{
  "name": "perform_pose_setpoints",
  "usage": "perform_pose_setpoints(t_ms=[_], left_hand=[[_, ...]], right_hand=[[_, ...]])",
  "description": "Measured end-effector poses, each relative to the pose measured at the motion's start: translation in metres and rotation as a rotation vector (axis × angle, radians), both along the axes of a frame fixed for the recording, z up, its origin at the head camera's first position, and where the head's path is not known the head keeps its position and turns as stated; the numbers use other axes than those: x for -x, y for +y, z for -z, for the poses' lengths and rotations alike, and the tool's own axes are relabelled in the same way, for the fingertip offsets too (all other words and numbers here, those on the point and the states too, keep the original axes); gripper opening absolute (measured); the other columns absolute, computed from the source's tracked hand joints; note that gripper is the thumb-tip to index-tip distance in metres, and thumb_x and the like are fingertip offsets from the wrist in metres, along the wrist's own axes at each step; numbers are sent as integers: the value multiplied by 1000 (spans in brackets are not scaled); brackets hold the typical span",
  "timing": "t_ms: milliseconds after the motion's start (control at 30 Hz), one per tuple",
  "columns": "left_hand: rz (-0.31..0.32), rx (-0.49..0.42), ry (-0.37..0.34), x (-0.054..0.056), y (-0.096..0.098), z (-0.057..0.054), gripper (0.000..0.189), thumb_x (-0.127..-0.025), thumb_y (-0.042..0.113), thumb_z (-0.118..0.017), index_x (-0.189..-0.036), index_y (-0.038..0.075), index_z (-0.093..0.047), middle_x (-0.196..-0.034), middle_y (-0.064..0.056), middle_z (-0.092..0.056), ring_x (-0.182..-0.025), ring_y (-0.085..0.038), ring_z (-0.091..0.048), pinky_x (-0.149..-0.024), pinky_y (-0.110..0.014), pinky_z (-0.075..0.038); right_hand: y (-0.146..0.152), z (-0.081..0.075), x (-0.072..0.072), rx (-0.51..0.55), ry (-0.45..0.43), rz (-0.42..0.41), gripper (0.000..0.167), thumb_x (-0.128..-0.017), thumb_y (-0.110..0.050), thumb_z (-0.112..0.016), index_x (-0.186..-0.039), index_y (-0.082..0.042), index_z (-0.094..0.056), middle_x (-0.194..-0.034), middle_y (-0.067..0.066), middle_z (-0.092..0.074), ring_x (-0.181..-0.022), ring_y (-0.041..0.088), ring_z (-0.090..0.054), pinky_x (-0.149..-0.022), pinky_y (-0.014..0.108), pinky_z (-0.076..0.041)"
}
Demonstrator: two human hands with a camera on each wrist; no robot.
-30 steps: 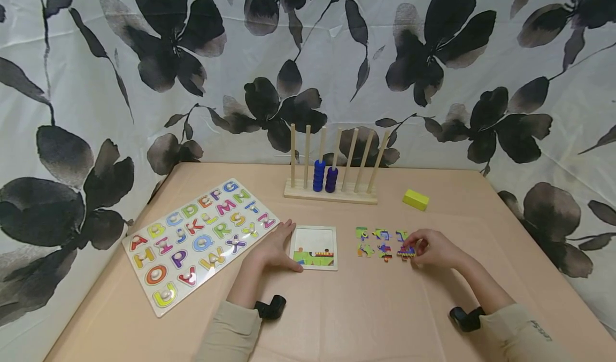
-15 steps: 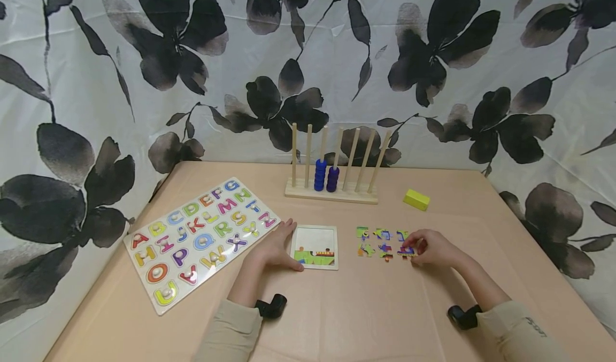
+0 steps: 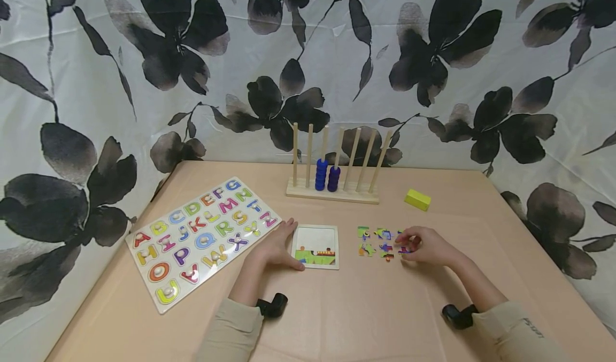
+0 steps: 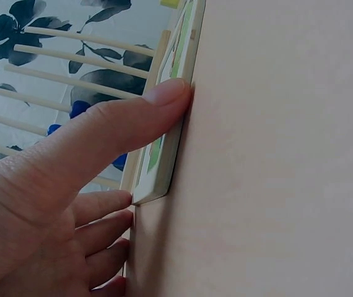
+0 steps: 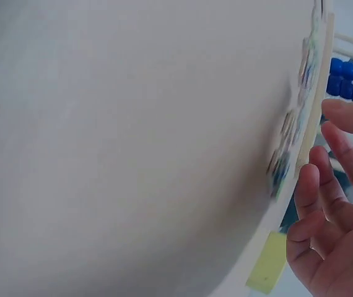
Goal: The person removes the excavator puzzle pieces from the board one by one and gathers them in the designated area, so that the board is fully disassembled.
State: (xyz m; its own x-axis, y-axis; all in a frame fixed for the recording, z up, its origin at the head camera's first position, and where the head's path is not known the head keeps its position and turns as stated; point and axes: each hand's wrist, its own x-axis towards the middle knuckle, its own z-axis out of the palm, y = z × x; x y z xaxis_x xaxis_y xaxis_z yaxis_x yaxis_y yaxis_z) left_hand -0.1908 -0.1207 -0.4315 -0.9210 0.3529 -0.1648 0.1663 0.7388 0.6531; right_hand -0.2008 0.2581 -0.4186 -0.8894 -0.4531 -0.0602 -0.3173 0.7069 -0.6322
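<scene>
My left hand (image 3: 275, 247) holds a small white jigsaw tray (image 3: 315, 237) at its left side, the thumb (image 4: 164, 93) against the front edge. Joined green pieces (image 3: 315, 257) with a train picture fill the tray's lower part; above them its base is bare white. Over the right end of several loose jigsaw pieces (image 3: 366, 250) is my right hand (image 3: 429, 247). Its thumb and index fingertips are close together with nothing visible between them, and the other fingers are loosely bent. In the right wrist view the pieces (image 5: 282, 154) lie beyond the fingertips. The hand partly hides the rightmost pieces in the head view.
An alphabet puzzle board (image 3: 202, 239) lies left of the tray. Behind stands a wooden peg rack (image 3: 332, 195) with blue and dark blue beads on two pegs. A yellow block (image 3: 417, 200) lies at the back right. Floral cloth (image 3: 356, 57) hangs behind the table.
My right hand has shifted slightly left over the loose pieces, covering more of the right-hand ones. My left hand stays at the tray.
</scene>
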Motion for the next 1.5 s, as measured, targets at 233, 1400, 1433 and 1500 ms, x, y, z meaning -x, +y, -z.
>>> perform_pose_setpoints(t_ms=[233,1400,1433,1500], left_hand=[[2,11,-1,2,-1,2,109,-56,31,-87,-142,1,-27,-150,-13,-19,-138,-31,-12,-110,-44,-17],[32,43,5,1,-2,-1,108,-57,30,-87,-143,2,-27,-150,-13,-19,-138,-31,-11,-110,-44,-18],[33,43,4,1,-2,-1,108,-57,30,-87,-143,2,-27,-150,-12,-19,-138,-31,-11,-110,-44,-18],[33,40,6,1,-2,-1,106,-58,30,-86,-142,2,-29,-150,-12,-20,-138,-31,-11,-110,-45,-18]], right_hand=[[-21,-3,2,38,15,-14,30,-71,-9,-76,-98,-1,-65,-88,7,-58,-73,21,-50,-53,21,-43],[-159,-5,10,157,-76,-145,31,-71,-10,-77,-99,-2,-66,-88,9,-60,-64,17,-50,-52,20,-40],[-162,-4,11,159,-72,-156,31,-71,-9,-77,-99,-2,-66,-88,9,-61,-64,17,-50,-53,20,-40],[-167,-4,11,156,-67,-170,30,-72,-9,-77,-99,-2,-66,-88,8,-61,-63,16,-50,-53,19,-41]])
